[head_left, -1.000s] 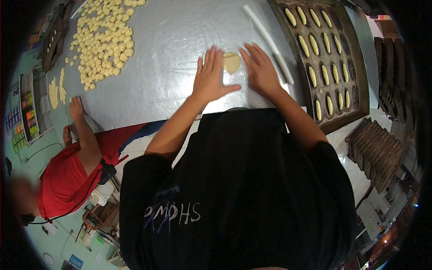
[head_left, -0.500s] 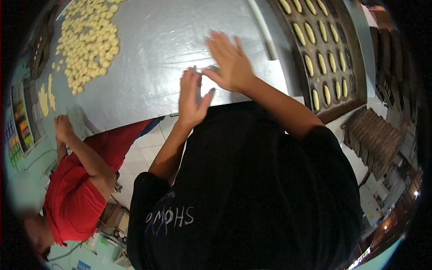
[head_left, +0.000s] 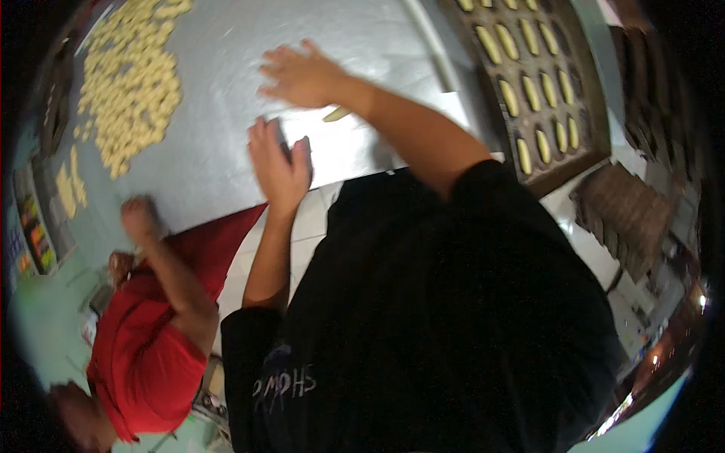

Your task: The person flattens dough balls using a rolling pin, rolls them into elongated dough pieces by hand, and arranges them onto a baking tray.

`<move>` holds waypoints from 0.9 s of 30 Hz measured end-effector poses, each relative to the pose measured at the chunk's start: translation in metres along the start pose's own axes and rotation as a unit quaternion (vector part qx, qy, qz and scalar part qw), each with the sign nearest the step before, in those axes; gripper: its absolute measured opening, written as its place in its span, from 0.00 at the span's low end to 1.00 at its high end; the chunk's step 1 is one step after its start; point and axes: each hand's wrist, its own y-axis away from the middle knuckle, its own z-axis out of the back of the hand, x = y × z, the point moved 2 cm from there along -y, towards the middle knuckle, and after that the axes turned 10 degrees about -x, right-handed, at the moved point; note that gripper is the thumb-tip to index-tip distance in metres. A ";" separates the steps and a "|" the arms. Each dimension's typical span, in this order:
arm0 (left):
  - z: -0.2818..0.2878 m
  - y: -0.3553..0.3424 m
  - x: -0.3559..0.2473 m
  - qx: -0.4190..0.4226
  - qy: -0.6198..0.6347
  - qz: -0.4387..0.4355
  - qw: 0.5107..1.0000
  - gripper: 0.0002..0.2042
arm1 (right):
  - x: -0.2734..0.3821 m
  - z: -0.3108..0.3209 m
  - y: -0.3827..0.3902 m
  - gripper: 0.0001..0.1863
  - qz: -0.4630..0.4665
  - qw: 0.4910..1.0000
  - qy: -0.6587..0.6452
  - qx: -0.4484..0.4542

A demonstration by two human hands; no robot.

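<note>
Over the steel table my right hand [head_left: 306, 79] is open, its fingers spread, slightly blurred. A small pale dough stick [head_left: 336, 114] lies on the metal just under my right wrist, partly covered by it. Nearer the front edge, my left hand [head_left: 278, 174] is open too, fingers stretched and thumb held apart, near the tabletop. Neither hand shows anything in its grip. At the far left is a wide spread of small dough pieces [head_left: 136, 83], with flat dough strips [head_left: 66, 192] near it.
A dark baking tray [head_left: 517, 113] with rows of dough sticks stands at the right. A pale rod [head_left: 438, 53] lies beside it on the steel table [head_left: 226, 60]. At the left, a co-worker in a red shirt [head_left: 151, 355] has a fist at the table edge.
Both my hands have moved left, and the right now reaches farther across. A dough stick shows under my right wrist. The view has shifted, and the co-worker's hand sits farther right.
</note>
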 end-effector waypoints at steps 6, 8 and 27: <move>0.000 0.004 -0.013 -0.018 -0.008 0.048 0.999 0.27 | -0.036 0.072 0.089 0.26 0.101 0.994 -0.038 0.003; -0.001 0.001 -0.016 -0.022 -0.023 0.049 0.998 0.27 | -0.038 0.066 0.099 0.21 0.101 0.995 -0.001 0.014; -0.022 0.022 0.010 -0.088 -0.158 0.146 0.973 0.23 | -0.297 0.212 0.403 0.11 -0.319 0.900 0.125 -0.269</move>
